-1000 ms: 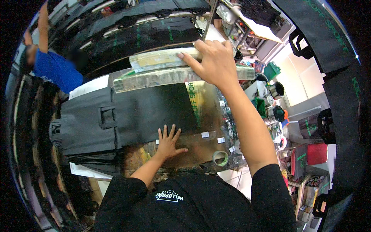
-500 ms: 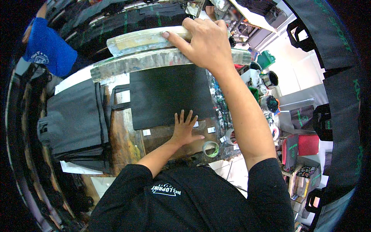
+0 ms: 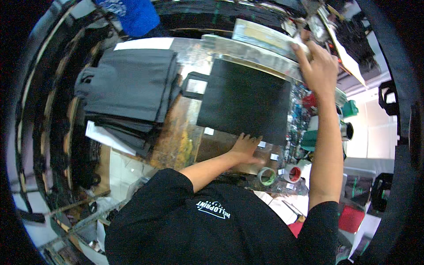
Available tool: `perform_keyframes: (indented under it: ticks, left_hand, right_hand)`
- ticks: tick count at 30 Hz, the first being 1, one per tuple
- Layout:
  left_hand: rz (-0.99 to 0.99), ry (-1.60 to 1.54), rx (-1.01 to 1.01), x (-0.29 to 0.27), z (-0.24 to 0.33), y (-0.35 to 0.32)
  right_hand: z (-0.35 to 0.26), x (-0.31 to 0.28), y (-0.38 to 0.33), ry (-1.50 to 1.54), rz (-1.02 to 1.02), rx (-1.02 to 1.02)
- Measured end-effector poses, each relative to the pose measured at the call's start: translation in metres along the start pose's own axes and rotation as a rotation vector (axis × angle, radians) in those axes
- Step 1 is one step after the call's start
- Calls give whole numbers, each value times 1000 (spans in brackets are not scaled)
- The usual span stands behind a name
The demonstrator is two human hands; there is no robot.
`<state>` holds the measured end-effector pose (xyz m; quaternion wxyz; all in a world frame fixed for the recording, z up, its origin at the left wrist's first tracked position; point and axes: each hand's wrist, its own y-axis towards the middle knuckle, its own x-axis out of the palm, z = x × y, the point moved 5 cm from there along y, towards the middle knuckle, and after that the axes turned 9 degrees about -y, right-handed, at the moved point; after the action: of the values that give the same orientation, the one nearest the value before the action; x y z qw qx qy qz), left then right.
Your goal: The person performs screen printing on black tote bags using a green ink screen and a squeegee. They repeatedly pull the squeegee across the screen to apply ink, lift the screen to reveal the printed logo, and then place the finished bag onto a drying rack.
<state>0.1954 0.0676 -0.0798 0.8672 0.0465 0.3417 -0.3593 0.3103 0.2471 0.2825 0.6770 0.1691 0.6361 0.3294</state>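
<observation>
A black fabric bag [image 3: 247, 97] lies flat on the worktable, its handle loop [image 3: 194, 85] out to the left. My left hand [image 3: 246, 149] is at the bag's near edge, fingertips on the fabric and thumb apart; motion blurs it a little. Up at the far right, my right hand [image 3: 320, 70] grips the end of a pale, paint-stained frame [image 3: 265, 37], which is tilted up and seen along its edge. Just below it runs a stained wooden bar [image 3: 256, 54] beyond the bag.
A stack of black bags [image 3: 128, 84] lies to the left, with white sheets [image 3: 143, 43] showing under it. Two tape rolls, one greenish [image 3: 266, 176] and one red [image 3: 292, 173], sit near the front edge. Pots and a green container [image 3: 350, 108] stand right. A person in blue [image 3: 132, 15] is beyond the table.
The view has swung left, so the table sits farther right in the picture. My left hand's fingers, spread before, are now closer together. My right hand still holds the raised frame.
</observation>
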Motion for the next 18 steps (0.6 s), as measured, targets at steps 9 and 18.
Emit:
perform_keyframes:
  ticks: [9, 18]
  left_hand:
    - [594, -1869, 319, -216, 43, -80]
    - [597, -1789, -384, -75, -70, -130]
  right_hand:
    - [-37, 6, -100, -86, -246, -78]
    - [-63, 84, -211, 32, -638, -128]
